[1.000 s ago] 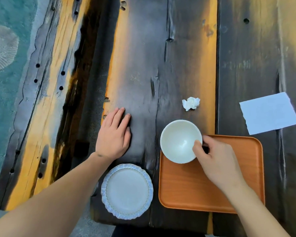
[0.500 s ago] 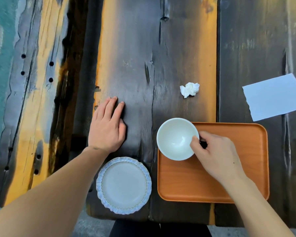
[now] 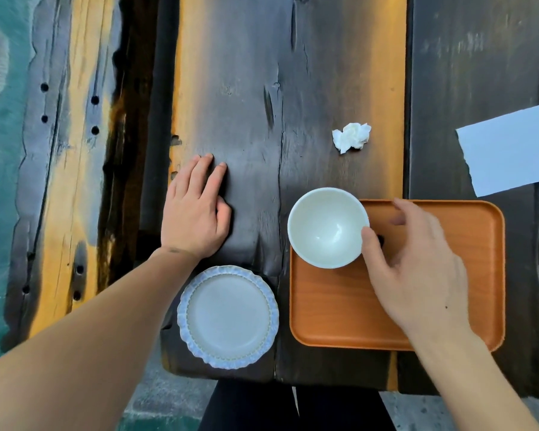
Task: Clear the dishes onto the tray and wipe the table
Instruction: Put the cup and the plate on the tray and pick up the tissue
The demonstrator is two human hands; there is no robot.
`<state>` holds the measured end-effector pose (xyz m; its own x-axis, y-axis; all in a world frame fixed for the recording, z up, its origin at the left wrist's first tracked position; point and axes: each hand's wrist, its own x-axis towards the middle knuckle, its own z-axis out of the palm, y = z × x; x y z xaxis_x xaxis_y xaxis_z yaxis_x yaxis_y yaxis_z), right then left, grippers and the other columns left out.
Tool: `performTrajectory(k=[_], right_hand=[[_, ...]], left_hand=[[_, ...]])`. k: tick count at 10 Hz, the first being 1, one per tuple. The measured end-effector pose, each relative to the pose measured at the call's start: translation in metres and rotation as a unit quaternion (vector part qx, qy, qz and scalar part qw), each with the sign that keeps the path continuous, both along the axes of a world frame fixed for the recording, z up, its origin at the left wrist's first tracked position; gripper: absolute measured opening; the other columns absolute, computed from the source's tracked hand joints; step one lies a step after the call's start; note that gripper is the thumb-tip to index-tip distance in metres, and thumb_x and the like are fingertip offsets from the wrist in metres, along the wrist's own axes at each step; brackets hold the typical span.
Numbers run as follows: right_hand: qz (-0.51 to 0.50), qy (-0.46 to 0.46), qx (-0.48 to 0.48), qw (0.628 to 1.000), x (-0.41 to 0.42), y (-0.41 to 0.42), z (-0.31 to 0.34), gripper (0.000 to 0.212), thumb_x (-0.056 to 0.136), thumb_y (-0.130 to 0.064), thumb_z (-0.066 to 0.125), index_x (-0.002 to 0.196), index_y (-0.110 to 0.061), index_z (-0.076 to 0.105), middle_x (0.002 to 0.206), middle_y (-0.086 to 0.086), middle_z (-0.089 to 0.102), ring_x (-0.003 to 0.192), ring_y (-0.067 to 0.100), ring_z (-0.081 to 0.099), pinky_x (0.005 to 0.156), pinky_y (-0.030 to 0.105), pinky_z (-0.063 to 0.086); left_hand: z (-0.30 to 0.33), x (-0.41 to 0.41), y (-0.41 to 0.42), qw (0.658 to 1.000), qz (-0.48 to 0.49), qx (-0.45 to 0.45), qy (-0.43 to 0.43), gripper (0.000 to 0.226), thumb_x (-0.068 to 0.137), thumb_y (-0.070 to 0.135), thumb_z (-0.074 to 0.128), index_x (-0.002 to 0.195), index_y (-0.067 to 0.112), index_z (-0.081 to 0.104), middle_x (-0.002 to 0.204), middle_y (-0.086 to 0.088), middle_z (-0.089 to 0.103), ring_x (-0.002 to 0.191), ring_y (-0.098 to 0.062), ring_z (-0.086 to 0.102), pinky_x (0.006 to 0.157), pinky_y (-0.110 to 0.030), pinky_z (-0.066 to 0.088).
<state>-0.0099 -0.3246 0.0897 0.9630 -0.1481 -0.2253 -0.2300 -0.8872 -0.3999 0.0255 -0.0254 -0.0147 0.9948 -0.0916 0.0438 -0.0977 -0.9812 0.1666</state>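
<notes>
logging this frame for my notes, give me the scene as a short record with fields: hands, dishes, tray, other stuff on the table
left hand: flat on the table, holding nothing
right hand: open over the tray, thumb at the bowl's rim
bowl: white, empty, at the tray's near-left corner, overhanging its edge
plate: scalloped rim, empty, on the table left of the tray
tray: orange
other: crumpled tissue; flat paper sheet

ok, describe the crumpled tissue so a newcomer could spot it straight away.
Start at the orange tray on the dark wooden table. Just beyond its far-left corner, past the white bowl, lies the crumpled tissue. It is small and wadded, unlike the flat paper sheet further right.
</notes>
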Motion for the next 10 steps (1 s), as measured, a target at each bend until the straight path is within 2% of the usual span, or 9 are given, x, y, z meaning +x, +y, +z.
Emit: performTrajectory(k=[1, 2, 3, 4, 6, 7, 8, 9, 10], right_hand=[[0.035, -0.093, 0.077, 0.992, -0.038, 0.023, 0.009, 0.039, 0.092, -0.042, 0.054, 0.123, -0.018, 0.052, 0.107, -0.001, 0.056, 0.059, 0.011, 0.057, 0.046, 0.018, 0.04], [0.174, -0.078, 0.108, 0.976, -0.076, 0.056, -0.007, 0.025, 0.093, -0.032, 0.058, 0.113, -0.017, 0.062, 0.098, -0.002, 0.06, 0.052, 0.011, 0.056, 0.038, 0.027, 0.046], [0.223, 0.023, 0.055, 0.973, -0.091, 0.085, -0.029, 0.029, 0.092, -0.04, 0.057, 0.114, -0.022, 0.061, 0.096, -0.007, 0.059, 0.045, 0.011, 0.054, 0.034, 0.026, 0.043], [0.202, 0.051, 0.002, 0.978, -0.088, 0.098, -0.047, 0.036, 0.086, -0.045, 0.066, 0.114, -0.022, 0.062, 0.094, -0.006, 0.061, 0.039, 0.015, 0.055, 0.035, 0.025, 0.035], [0.18, 0.047, -0.011, 0.982, -0.081, 0.108, -0.05, 0.026, 0.078, -0.039, 0.08, 0.091, -0.023, 0.066, 0.078, -0.009, 0.067, 0.036, 0.016, 0.055, 0.041, 0.023, 0.023], [0.174, 0.065, 0.01, 0.983, -0.08, 0.105, -0.048, 0.022, 0.081, -0.037, 0.076, 0.088, -0.024, 0.059, 0.064, -0.009, 0.063, 0.037, 0.016, 0.056, 0.041, 0.024, 0.022], [0.165, 0.086, 0.041, 0.982, -0.084, 0.092, -0.037, 0.017, 0.088, -0.035, 0.065, 0.093, -0.023, 0.055, 0.061, -0.008, 0.063, 0.042, 0.019, 0.059, 0.04, 0.026, 0.03], [0.166, 0.109, 0.094, 0.976, -0.086, 0.081, -0.032, 0.014, 0.096, -0.033, 0.054, 0.103, -0.021, 0.056, 0.072, -0.006, 0.066, 0.057, 0.022, 0.064, 0.05, 0.034, 0.046], [0.174, 0.134, 0.136, 0.966, -0.079, 0.083, -0.037, 0.013, 0.1, -0.03, 0.048, 0.104, -0.019, 0.055, 0.074, -0.006, 0.057, 0.064, 0.018, 0.057, 0.059, 0.033, 0.043]], left_hand=[[0.0, 0.0, -0.001, 1.0, 0.002, -0.001, 0.002, 0.055, 0.094, 0.025, 0.043, 0.144, 0.006, 0.052, 0.154, -0.018, 0.047, 0.146, -0.038, 0.039, 0.12, -0.047, 0.029], [0.0, 0.0, 0.0, 1.0, 0.001, 0.0, 0.004, 0.055, 0.094, 0.025, 0.043, 0.145, 0.007, 0.052, 0.155, -0.018, 0.046, 0.146, -0.038, 0.038, 0.12, -0.048, 0.03], [-0.001, -0.001, 0.0, 1.0, 0.001, 0.003, 0.003, 0.055, 0.094, 0.025, 0.043, 0.145, 0.006, 0.052, 0.154, -0.018, 0.046, 0.146, -0.038, 0.038, 0.12, -0.048, 0.03], [-0.001, -0.001, 0.0, 1.0, 0.0, 0.003, 0.002, 0.055, 0.094, 0.026, 0.042, 0.145, 0.007, 0.052, 0.155, -0.018, 0.046, 0.146, -0.038, 0.038, 0.12, -0.049, 0.031], [0.0, -0.002, 0.0, 1.0, 0.001, 0.002, 0.002, 0.055, 0.094, 0.026, 0.044, 0.146, 0.008, 0.052, 0.156, -0.017, 0.045, 0.148, -0.036, 0.037, 0.121, -0.047, 0.029], [0.0, -0.004, -0.002, 1.0, 0.002, 0.0, 0.006, 0.055, 0.094, 0.026, 0.044, 0.146, 0.008, 0.052, 0.156, -0.017, 0.045, 0.148, -0.036, 0.037, 0.121, -0.047, 0.029], [0.01, -0.001, -0.013, 1.0, -0.007, -0.002, -0.005, 0.055, 0.094, 0.026, 0.044, 0.146, 0.008, 0.051, 0.156, -0.017, 0.045, 0.148, -0.037, 0.037, 0.12, -0.047, 0.03], [0.018, 0.004, -0.025, 1.0, -0.016, -0.003, -0.006, 0.055, 0.095, 0.025, 0.043, 0.146, 0.007, 0.051, 0.156, -0.018, 0.045, 0.147, -0.038, 0.037, 0.12, -0.048, 0.029], [0.008, -0.004, -0.014, 1.0, -0.003, -0.007, -0.001, 0.053, 0.098, 0.023, 0.041, 0.147, 0.005, 0.051, 0.157, -0.021, 0.043, 0.148, -0.04, 0.036, 0.122, -0.05, 0.027]])
